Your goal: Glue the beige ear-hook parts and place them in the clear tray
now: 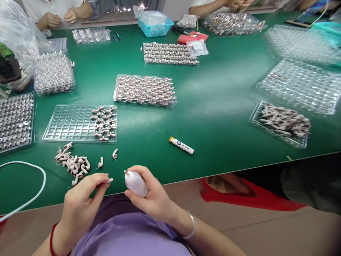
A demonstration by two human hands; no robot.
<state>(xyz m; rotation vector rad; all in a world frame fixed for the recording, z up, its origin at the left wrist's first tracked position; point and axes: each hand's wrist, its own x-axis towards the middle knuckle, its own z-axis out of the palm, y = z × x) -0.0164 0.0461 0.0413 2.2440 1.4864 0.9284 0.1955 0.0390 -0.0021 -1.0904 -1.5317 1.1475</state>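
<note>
Between thumb and fingertips, my left hand point(82, 204) pinches a small whitish earphone shell point(110, 180); most of it is hidden by the fingers. My right hand point(154, 195) wraps around a white squeeze bottle point(135, 184), its narrow brownish tip tilted up and toward the left. The tip and the shell are apart. Just beyond my left hand lies a loose pile of similar shells point(73, 161), with two single shells point(100, 163) to its right. A clear compartment tray point(69, 122) stands behind the pile, its right end filled with rows of shells.
A white tube marked BMW point(181, 145) lies mid-table. Filled trays point(145, 90) stand farther back, and a tray of heaped shells point(283, 122) is at the right. A white cable point(39, 170) curves at the left edge. Across the table are co-workers' hands point(54, 20).
</note>
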